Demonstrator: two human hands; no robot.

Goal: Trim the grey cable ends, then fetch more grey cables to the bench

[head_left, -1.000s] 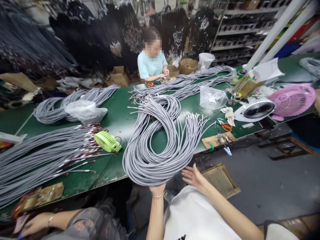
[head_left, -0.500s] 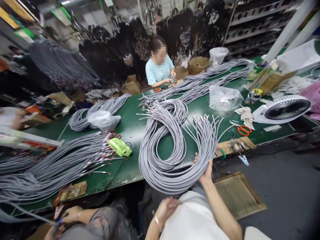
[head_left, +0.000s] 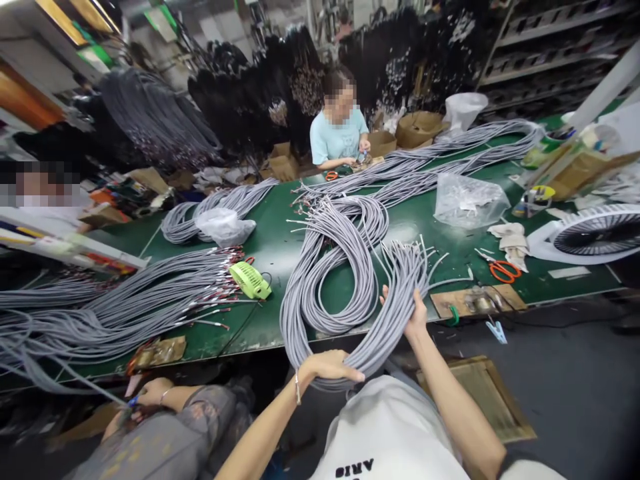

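A thick bundle of grey cables (head_left: 345, 280) loops over the near edge of the green table (head_left: 280, 247) and hangs toward my lap. My left hand (head_left: 330, 365) is closed over the bottom of the loop. My right hand (head_left: 413, 313) grips the right side of the same bundle, just below its stripped ends. Both arms reach forward over my white shirt.
More grey cable bundles (head_left: 125, 307) lie left, with a green handheld fan (head_left: 250, 280). Orange scissors (head_left: 503, 270), a plastic bag (head_left: 467, 200) and a white desk fan (head_left: 590, 233) sit right. A person in a light blue shirt (head_left: 337, 137) works opposite; another person's hand (head_left: 147, 393) is at lower left.
My left hand has come up from my lap and closed on the bottom of the cable loop. My right hand has slid higher along the bundle's right side. The view has shifted left.
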